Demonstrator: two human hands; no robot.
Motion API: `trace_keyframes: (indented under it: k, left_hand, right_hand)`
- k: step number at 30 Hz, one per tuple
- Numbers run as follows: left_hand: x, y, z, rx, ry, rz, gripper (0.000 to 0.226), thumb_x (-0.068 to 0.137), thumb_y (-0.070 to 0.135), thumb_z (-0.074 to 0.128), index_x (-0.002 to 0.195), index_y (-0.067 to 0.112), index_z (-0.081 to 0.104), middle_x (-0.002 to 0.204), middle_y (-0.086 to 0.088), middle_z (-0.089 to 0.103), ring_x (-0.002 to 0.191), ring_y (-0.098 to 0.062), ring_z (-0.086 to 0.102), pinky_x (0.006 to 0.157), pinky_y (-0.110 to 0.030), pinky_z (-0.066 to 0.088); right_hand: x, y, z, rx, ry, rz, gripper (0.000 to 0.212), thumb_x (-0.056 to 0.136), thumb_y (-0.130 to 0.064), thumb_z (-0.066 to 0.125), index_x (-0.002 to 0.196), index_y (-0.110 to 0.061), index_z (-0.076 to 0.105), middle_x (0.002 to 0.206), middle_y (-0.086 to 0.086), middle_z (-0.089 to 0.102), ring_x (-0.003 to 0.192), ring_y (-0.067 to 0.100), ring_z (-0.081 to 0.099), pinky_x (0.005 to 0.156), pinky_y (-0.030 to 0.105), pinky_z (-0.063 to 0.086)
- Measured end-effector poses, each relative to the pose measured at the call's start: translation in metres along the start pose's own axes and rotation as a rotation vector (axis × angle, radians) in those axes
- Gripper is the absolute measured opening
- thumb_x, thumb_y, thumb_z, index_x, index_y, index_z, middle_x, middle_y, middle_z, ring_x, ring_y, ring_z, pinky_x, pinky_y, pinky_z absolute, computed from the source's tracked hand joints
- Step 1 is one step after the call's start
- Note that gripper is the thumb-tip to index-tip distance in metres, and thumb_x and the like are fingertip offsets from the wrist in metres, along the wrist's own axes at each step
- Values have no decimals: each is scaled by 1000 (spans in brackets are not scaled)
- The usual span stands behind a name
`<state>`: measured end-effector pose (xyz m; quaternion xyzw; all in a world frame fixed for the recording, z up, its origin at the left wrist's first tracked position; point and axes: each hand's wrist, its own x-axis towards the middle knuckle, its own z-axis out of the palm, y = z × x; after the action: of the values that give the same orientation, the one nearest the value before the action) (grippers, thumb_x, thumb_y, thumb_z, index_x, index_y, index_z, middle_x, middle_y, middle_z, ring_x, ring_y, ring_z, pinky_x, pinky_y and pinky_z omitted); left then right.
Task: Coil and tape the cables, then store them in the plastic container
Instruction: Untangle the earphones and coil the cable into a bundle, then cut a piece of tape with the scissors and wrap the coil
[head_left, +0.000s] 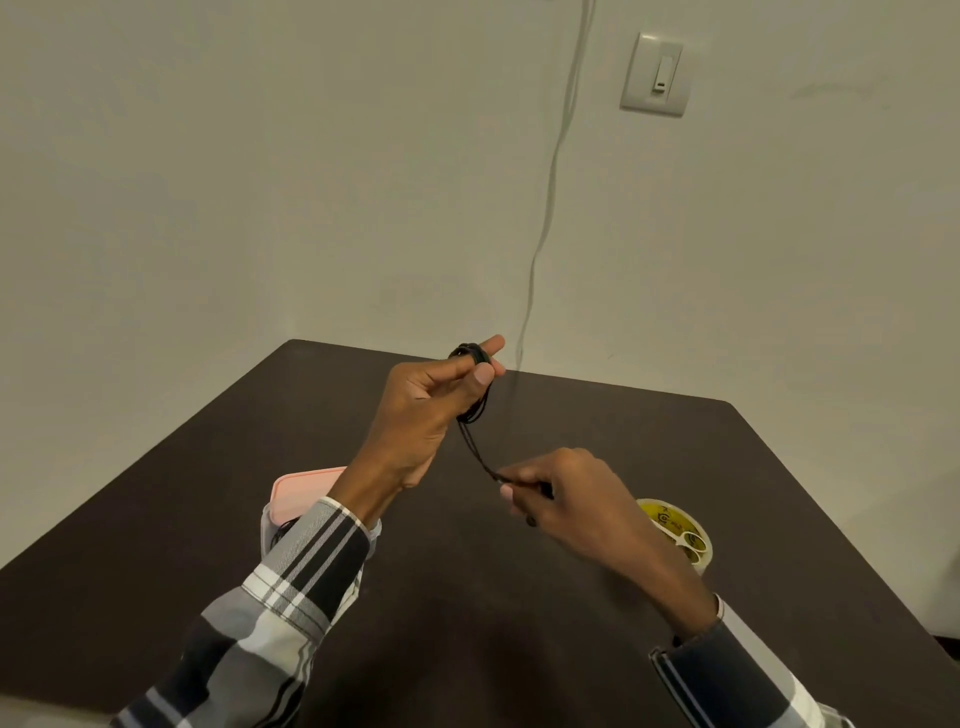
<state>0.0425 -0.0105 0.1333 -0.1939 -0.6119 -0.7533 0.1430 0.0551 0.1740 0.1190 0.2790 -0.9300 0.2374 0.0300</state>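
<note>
A thin black cable is wound in loops around the fingers of my left hand, which is raised above the dark table; the thumb presses the loops near the fingertip. A free strand runs down and right to my right hand, which pinches the cable's end. Left of my left forearm stands the plastic container with a pink lid leaning over it; dark cable shows inside, partly hidden by my sleeve. A roll of tape lies behind my right wrist.
The dark brown table sits in a corner against pale walls. A thin light wire hangs down the wall to the table's far edge. A wall switch is at the upper right.
</note>
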Motion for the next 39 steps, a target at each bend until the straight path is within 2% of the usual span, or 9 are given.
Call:
trace_keyframes:
  k: [3, 8, 13, 16, 19, 22, 29, 34, 39]
  left_hand:
    - [4, 3, 0, -79, 19, -36, 21, 80, 30, 66, 92, 16, 75, 128, 1, 67, 124, -7, 58, 103, -53, 41]
    - [5, -1, -8, 97, -43, 53, 20, 87, 17, 66, 102, 6, 74, 128, -1, 67, 124, -5, 58, 98, -21, 48]
    - [3, -14, -13, 355, -221, 50, 39, 91, 29, 66, 90, -10, 72, 101, -21, 73, 117, -9, 61, 103, -36, 50]
    - [0, -12, -11, 381, -301, 0, 23, 93, 17, 63, 93, -3, 75, 109, -11, 74, 124, -5, 58, 105, -26, 47]
    - [0, -6, -11, 425, -341, -49, 19, 95, 16, 62, 99, 6, 77, 93, 10, 75, 94, 2, 68, 87, -15, 50]
    - [1, -4, -11, 504, -417, -78, 37, 97, 16, 60, 68, 33, 75, 54, 17, 48, 53, 1, 42, 60, -13, 34]
    - [0, -14, -14, 632, -529, -150, 25, 98, 26, 58, 91, 11, 77, 77, -18, 64, 63, -16, 47, 66, -26, 38]
    - [-1, -30, -5, 759, -509, -186, 27, 101, 23, 52, 77, 19, 64, 68, 9, 59, 61, -11, 46, 62, -30, 38]
    - [-2, -50, 7, 608, -387, -160, 26, 104, 18, 43, 96, 1, 60, 75, 3, 66, 65, -4, 57, 66, -29, 42]
  right_hand:
    - [0, -2, 3, -69, -51, -22, 21, 101, -31, 55, 99, -24, 75, 84, -12, 71, 76, 6, 65, 75, 38, 57]
    - [1, -4, -8, 20, 115, -71, 19, 99, -30, 59, 107, -23, 75, 85, -14, 69, 76, 6, 62, 72, 35, 55]
    - [5, -5, -22, -79, 316, -146, 16, 94, -25, 65, 105, -29, 76, 82, -17, 66, 83, 7, 55, 72, 28, 46]
    - [6, -5, -25, -89, 354, -155, 13, 90, -24, 70, 97, -30, 78, 85, -17, 69, 86, 6, 57, 73, 31, 50]
    - [6, -5, -25, -120, 349, -127, 9, 88, -28, 71, 94, -32, 76, 90, -16, 71, 91, 6, 58, 74, 35, 53]
    - [9, -5, -24, -103, 320, -75, 4, 86, -32, 71, 90, -33, 71, 85, -16, 69, 88, 4, 59, 75, 37, 54]
    - [17, -6, -29, 138, 175, 60, 13, 79, -23, 75, 84, -26, 64, 76, -10, 71, 67, 7, 70, 75, 42, 59]
    - [21, -1, -30, 133, 121, 79, 11, 78, -19, 73, 82, -26, 65, 73, -7, 73, 68, 5, 70, 79, 45, 58]
    - [16, 12, -52, 75, 225, 66, 6, 87, -30, 72, 84, -26, 70, 83, -13, 71, 83, 2, 67, 82, 36, 57]
